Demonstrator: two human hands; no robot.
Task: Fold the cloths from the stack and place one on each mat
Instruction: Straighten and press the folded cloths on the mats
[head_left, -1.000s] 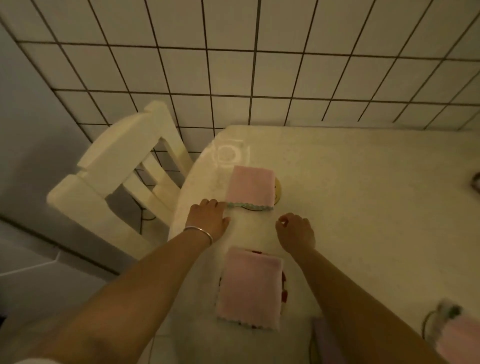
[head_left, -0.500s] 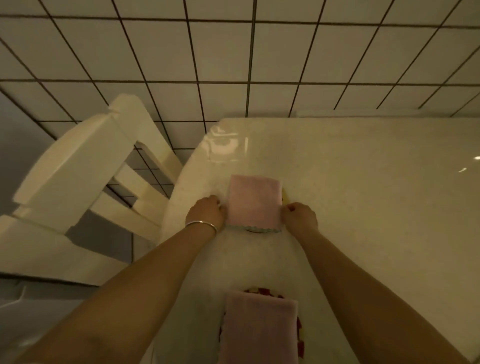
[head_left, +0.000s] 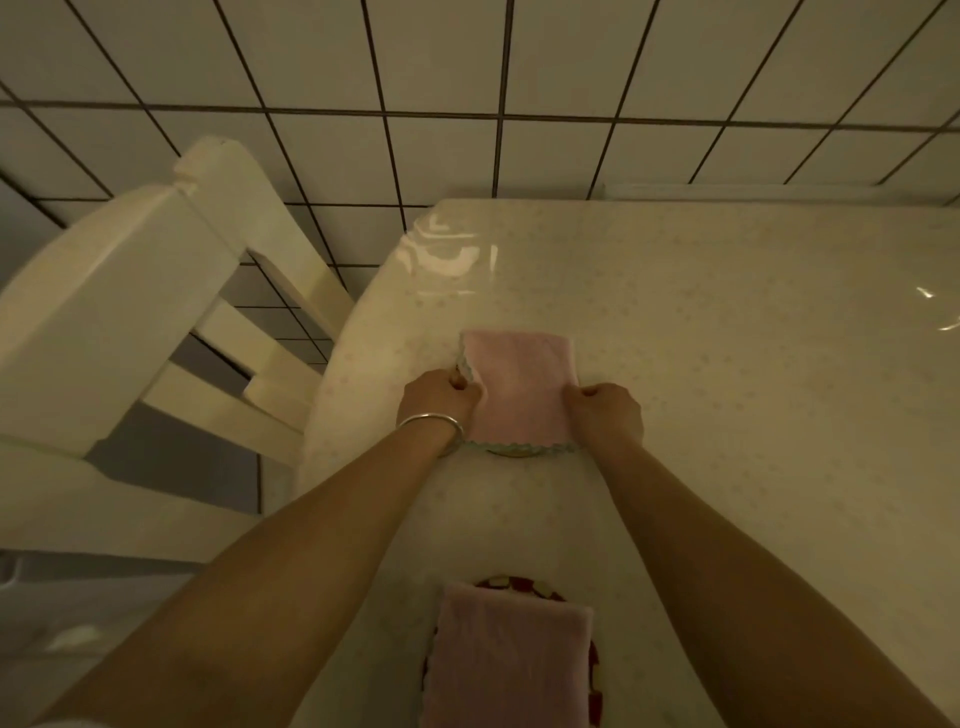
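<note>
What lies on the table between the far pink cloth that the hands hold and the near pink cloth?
Only bare table, in the head view: nothing lies between the far pink cloth and the near pink cloth; the forearms flank the stretch.

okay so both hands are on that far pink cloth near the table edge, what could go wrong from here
1. The left hand has the far pink cloth lifted at its left edge; tugging further could undo the fold.
2. Only a sliver of the mat shows beneath it, so sliding the cloth with the right hand could leave it off-centre.
3. The cloth lies near the table's rounded left edge beside the chair; a strong leftward pull might drag it off.
</note>
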